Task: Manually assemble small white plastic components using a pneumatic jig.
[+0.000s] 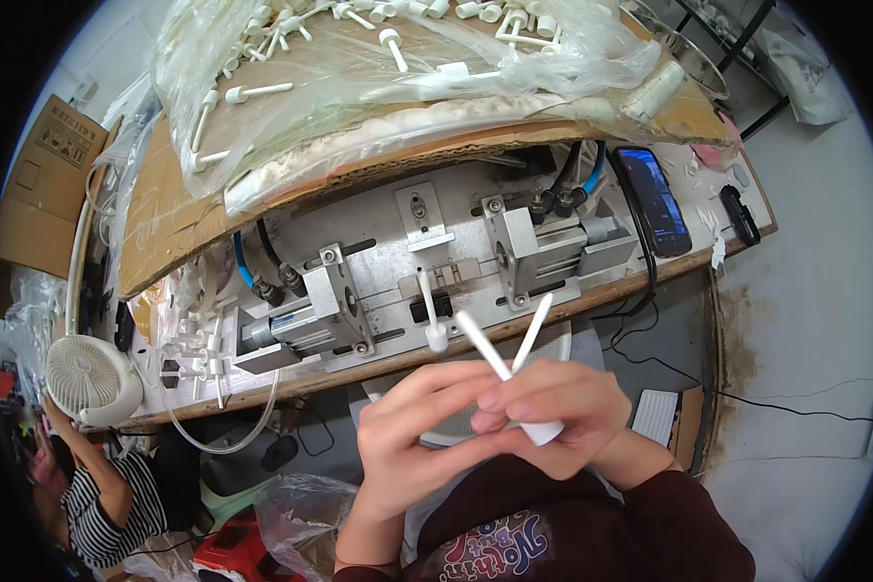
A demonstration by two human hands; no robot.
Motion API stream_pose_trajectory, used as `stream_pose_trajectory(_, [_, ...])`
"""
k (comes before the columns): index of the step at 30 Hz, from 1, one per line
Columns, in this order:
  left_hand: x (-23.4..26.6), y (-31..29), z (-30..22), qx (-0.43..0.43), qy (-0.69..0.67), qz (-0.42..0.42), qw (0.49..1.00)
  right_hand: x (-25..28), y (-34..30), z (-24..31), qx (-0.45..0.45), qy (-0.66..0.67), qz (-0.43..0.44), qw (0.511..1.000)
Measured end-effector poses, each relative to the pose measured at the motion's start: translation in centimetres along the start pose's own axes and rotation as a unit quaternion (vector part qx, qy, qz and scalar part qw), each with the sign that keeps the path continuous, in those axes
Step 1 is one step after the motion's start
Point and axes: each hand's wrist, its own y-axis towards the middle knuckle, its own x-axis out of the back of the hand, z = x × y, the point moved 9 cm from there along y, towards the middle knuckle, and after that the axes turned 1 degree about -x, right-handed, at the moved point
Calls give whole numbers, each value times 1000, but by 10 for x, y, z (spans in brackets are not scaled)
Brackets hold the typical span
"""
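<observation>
My two hands meet in front of my chest, just off the bench edge. Between them a thick white capped stick (484, 343) slants up to the left, its wide cap (541, 432) showing below the fingers. A second, thinner white stick (533, 330) leans up to the right; its lower end is hidden by my fingers. My left hand (412, 432) is closed, fingers against the thick stick and thumb near the cap. My right hand (577, 412) is closed round the sticks. Another white capped stick (432, 310) rests on the metal fixture (451, 276), cap toward me.
Two metal cylinder clamps (306, 315) (543, 247) flank the fixture. Above hangs a cardboard shelf (184, 228) with plastic film and several white capped sticks. A phone (655, 199) lies at right, a fan (94, 378) at left. Another person's striped sleeve (126, 504) shows lower left.
</observation>
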Motion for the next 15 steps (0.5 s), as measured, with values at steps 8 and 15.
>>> stream_pose_trajectory(8, [10,-15,15,84,-4,-115,990,7,-4,-24,-107,168,-29,980])
stream_pose_trajectory(15, [8,1,8,-10,357,-60,932,19,3,10,9,-251,-23,968])
